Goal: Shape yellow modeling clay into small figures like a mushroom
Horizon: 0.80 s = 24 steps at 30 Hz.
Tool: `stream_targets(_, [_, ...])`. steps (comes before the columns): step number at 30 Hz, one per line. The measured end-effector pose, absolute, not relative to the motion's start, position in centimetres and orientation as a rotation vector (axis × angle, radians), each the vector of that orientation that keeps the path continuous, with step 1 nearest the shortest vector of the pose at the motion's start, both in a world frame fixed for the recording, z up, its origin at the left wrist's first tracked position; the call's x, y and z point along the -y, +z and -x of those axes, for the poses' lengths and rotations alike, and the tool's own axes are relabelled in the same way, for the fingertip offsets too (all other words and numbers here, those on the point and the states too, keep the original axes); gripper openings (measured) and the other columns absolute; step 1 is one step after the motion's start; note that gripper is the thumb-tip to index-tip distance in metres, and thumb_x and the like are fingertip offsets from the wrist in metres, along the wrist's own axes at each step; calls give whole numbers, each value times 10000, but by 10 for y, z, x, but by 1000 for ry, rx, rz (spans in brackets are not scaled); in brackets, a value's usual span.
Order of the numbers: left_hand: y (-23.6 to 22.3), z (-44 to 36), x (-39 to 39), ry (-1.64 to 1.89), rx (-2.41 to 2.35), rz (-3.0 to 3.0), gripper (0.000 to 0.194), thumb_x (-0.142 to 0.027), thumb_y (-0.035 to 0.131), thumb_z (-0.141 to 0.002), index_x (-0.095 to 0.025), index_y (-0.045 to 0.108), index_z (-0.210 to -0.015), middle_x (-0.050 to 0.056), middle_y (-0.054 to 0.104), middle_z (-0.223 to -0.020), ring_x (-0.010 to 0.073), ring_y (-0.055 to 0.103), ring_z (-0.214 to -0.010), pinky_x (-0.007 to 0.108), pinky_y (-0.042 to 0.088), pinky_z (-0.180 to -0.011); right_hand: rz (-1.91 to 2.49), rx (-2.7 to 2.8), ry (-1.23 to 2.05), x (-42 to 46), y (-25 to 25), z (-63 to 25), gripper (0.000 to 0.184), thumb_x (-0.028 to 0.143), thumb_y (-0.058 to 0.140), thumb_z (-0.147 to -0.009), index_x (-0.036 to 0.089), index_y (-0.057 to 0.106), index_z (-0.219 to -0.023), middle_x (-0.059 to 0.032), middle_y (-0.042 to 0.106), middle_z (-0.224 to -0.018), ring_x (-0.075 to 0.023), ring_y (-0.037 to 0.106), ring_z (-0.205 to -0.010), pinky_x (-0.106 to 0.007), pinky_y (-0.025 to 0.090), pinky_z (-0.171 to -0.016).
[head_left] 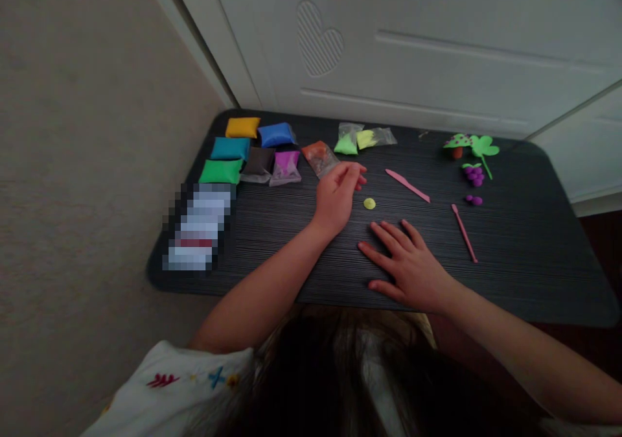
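Note:
My left hand (337, 196) is above the middle of the table, its fingers curled and thumb drawn in against them; whatever they may hold is hidden. Just right of it lies a small flattened piece of yellow clay (370, 203). My right hand (411, 265) rests palm down near the front edge, fingers spread, holding nothing. Beyond it lie a pink clay knife (408, 185) and, farther right, a thin pink modelling tool (464, 233). An opened bag of orange-brown clay (319, 157) sits right behind my left hand.
Clay packets, such as a yellow-orange one (242, 127) and a blue one (276, 135), fill the back left. Opened bags of green clay (346, 142) and yellow clay (375, 138) lie behind. Purple clay grapes (473, 176) and a green clay flower (483, 146) stand right. A white panel (413, 67) borders the back.

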<state>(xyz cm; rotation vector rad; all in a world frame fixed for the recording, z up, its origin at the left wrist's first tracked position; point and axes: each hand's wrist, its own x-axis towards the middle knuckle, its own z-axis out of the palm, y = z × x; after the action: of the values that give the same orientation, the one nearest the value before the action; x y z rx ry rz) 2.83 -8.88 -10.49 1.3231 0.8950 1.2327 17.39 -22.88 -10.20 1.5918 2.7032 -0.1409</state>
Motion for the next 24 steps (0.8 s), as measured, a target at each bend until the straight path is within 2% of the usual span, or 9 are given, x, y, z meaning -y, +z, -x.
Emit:
stream_targets(4, [-105, -28, 88, 1223, -919, -1325, 219, -314, 473, -878, -190, 621, -775, -9, 610, -669, 83, 546, -605, 230, 439, -618, -1743, -2639, -74, 226, -102, -176, 587, 557, 409, -868, 263, 394, -1376, -187, 235, -1509, -353, 241, -1373, -596, 172, -1061])
stream_targets(9, [-105, -29, 89, 1210, -916, -1325, 221, -316, 473, -877, -186, 623, -781, -11, 609, -667, 78, 547, -607, 226, 438, -620, -1591, -2702, -152, 227, -102, -175, 591, 575, 389, -868, 301, 360, -1392, -169, 262, -1502, -332, 251, -1374, -585, 153, -1077])
stream_targets(13, [-103, -29, 90, 1214, -903, -1326, 226, -309, 471, -878, -174, 624, -779, -10, 608, -664, 75, 547, -601, 222, 436, -612, -1739, -2629, -90, 226, -101, -175, 579, 567, 392, -870, 284, 396, -1374, -194, 227, -1506, -358, 229, -1378, -595, 162, -1065])
stream_targets(17, [-101, -30, 91, 1211, -900, -1320, 216, -294, 479, -876, -172, 623, -772, -9, 608, -660, 74, 545, -596, 220, 437, -611, -1579, -2717, -161, 226, -102, -174, 603, 578, 400, -863, 292, 360, -1393, -166, 267, -1500, -326, 247, -1376, -580, 155, -1078])
stream_targets(21, [-102, -29, 91, 1208, -908, -1319, 218, -301, 477, -878, -180, 625, -773, -11, 609, -657, 76, 542, -594, 221, 440, -615, -1742, -2646, -88, 225, -102, -175, 577, 557, 417, -865, 281, 399, -1372, -174, 213, -1518, -357, 227, -1378, -600, 167, -1060])
stream_targets(24, [-102, -29, 91, 1214, -894, -1315, 216, -302, 480, -875, -183, 626, -769, -10, 607, -657, 78, 542, -595, 224, 440, -615, -1649, -2679, -137, 226, -101, -173, 594, 577, 396, -865, 293, 371, -1387, -165, 239, -1511, -337, 232, -1381, -586, 153, -1076])
